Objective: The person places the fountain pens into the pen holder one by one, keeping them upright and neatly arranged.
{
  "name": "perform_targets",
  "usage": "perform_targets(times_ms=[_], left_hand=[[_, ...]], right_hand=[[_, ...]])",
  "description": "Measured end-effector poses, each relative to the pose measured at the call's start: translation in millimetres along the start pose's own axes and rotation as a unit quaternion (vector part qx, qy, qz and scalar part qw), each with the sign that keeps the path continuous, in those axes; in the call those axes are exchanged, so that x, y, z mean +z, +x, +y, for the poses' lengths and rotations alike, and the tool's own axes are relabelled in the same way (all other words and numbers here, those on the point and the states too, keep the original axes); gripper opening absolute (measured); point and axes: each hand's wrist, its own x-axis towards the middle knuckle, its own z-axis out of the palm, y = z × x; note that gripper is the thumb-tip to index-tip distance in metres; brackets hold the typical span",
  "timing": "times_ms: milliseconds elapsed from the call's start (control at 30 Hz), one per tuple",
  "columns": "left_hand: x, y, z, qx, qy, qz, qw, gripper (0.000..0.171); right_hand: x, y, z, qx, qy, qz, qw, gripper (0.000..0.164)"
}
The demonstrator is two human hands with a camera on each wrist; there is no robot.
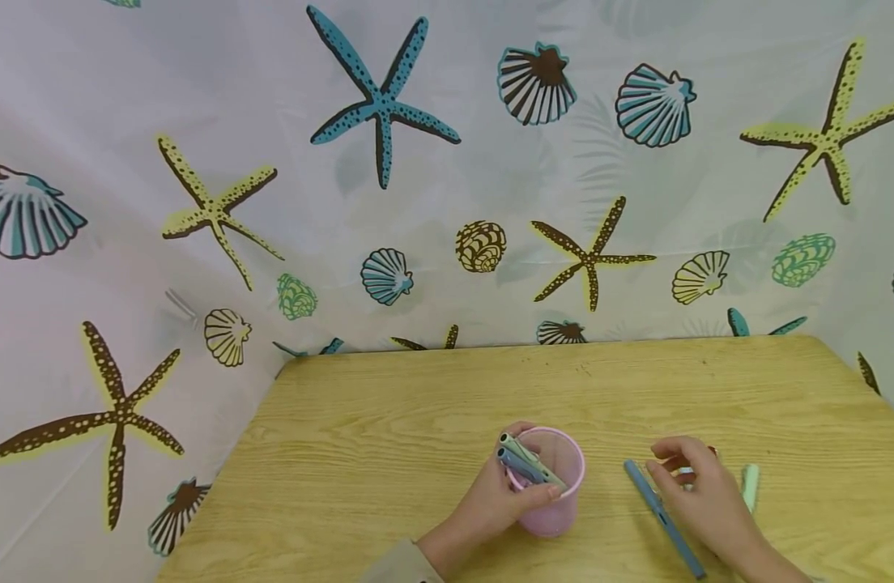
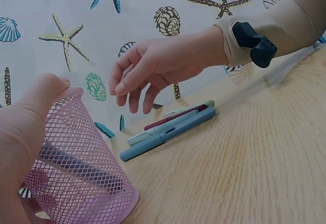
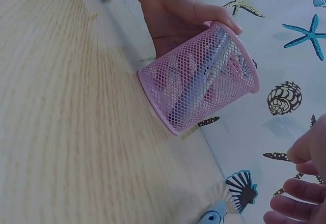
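Note:
A pink mesh pen cup (image 1: 552,518) stands on the wooden table, and my left hand (image 1: 487,494) grips its side with the thumb along the rim. Inside lean a pale green pen (image 1: 527,455) and a blue-grey pen (image 1: 521,465), their upper ends out past the rim. To the right of the cup, my right hand (image 1: 698,494) hovers over the pens on the table, fingers loosely bent and nothing in them. A blue pen (image 2: 170,134) lies nearest the cup, alongside a pale blue pen (image 2: 136,139) and a dark red pen (image 2: 175,117).
A light green pen (image 1: 751,486) lies partly hidden behind the right hand. The wooden table (image 1: 389,437) reaches back to a white cloth (image 1: 432,178) printed with starfish and shells, which also hangs at both sides.

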Motion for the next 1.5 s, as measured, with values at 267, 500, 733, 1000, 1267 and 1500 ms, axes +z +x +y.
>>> perform_targets(times_ms=[267,500,733,1000,1267,1500], left_hand=[[1.0,-1.0,0.3,-0.002,-0.007,-0.003,1.0,0.068],[1.3,-1.9,2.5,-0.008,0.0,-0.002,1.0,0.07],[1.0,-2.4,3.2,-0.009,0.001,0.0,1.0,0.07],[0.9,-1.3,3.1,-0.002,0.008,0.003,1.0,0.069],[1.2,-1.4,3.0,-0.007,0.01,0.005,0.9999,0.069],[2.1,-1.3,3.6,-0.001,0.003,0.003,1.0,0.068]], right_hand=[[-13,-2,8,0.024,-0.016,-0.008,1.0,0.017],[-26,-4,16,0.066,-0.031,-0.025,0.997,0.025],[-36,-5,24,0.091,-0.046,-0.037,0.994,0.029],[-55,-3,32,0.156,-0.077,-0.05,0.984,0.046],[-69,-2,46,0.204,-0.101,-0.093,0.969,0.058],[-74,2,58,0.235,-0.118,-0.137,0.955,0.065]])
